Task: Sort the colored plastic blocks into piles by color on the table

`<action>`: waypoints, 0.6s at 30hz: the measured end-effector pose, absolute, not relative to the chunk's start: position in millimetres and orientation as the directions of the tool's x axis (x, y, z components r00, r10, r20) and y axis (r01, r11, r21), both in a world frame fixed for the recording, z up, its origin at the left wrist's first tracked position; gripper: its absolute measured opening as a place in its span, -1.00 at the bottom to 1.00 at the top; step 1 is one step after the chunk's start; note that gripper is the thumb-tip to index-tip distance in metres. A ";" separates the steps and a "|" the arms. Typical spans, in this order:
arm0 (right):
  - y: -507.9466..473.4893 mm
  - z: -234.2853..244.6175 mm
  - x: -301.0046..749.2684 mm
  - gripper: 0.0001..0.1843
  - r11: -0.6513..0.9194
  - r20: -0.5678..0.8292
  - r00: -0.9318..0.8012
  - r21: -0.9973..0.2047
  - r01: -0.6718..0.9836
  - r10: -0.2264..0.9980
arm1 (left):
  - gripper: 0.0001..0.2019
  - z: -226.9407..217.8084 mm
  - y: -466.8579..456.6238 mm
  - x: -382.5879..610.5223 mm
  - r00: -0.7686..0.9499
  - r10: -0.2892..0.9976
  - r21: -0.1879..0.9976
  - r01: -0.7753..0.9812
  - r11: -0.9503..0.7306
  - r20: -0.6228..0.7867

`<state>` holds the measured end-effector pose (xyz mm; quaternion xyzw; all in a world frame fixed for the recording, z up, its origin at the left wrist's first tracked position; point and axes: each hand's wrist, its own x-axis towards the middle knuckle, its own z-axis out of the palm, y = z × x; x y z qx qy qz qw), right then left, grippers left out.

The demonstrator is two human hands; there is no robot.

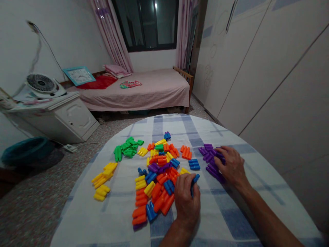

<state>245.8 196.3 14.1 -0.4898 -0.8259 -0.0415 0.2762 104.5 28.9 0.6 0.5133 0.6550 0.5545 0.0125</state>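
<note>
My left hand (185,199) is closed at the right edge of a mixed pile, with a blue plastic building piece (195,179) between thumb and fingers. My right hand (232,167) is over a group of purple plastic pieces (208,154), its thumb and fingers around one at the group's right side. The mixed pile holds orange pieces (160,200), yellow pieces (140,183), blue pieces (151,211) and a few purple ones. A blue piece (194,164) and an orange piece (186,152) lie between pile and purple group. My fingers hide part of the purple group.
Green pieces (128,147) lie together at the table's far left, with yellow pieces (104,176) nearer. A checked cloth (123,233) covers the rounded table. Beyond stand a bed (159,84), a cabinet with a fan (42,84) and, to the right, a wardrobe (269,79).
</note>
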 end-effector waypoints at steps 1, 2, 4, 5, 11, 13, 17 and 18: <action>196.1 16.8 237.9 -0.60 0.546 0.483 -0.414 -0.170 0.820 0.772 | -0.72 0.2 28.9 104.2 -0.468 0.688 0.736 0.662 -0.143 0.554; 196.7 18.9 229.5 -0.58 0.575 0.458 -0.462 -0.138 0.807 0.759 | -0.72 -0.3 28.9 103.9 -0.463 0.690 0.733 0.665 -0.144 0.556; 200.2 21.1 214.1 -0.57 0.625 0.391 -0.551 -0.083 0.776 0.737 | -0.70 -1.6 28.8 103.3 -0.451 0.695 0.726 0.671 -0.149 0.560; 202.6 21.2 208.3 -0.58 0.643 0.355 -0.585 -0.064 0.763 0.729 | -0.70 -2.1 28.7 103.0 -0.446 0.695 0.722 0.675 -0.153 0.564; 213.8 18.3 215.5 -0.73 0.637 0.241 -0.614 -0.026 0.770 0.752 | -0.72 1.3 28.8 102.8 -0.452 0.675 0.714 0.682 -0.159 0.583; 211.7 20.4 224.4 -0.74 0.606 0.274 -0.580 -0.014 0.795 0.767 | -0.72 2.2 29.5 103.0 -0.455 0.672 0.714 0.682 -0.160 0.584; 192.0 30.1 222.7 -0.69 0.692 0.309 -0.636 -0.116 0.712 0.707 | -0.68 -3.5 30.6 102.9 -0.487 0.654 0.718 0.684 -0.126 0.579; 184.7 32.1 217.7 -0.67 0.741 0.283 -0.689 -0.159 0.653 0.667 | -0.67 -5.9 30.9 102.7 -0.501 0.642 0.717 0.689 -0.112 0.581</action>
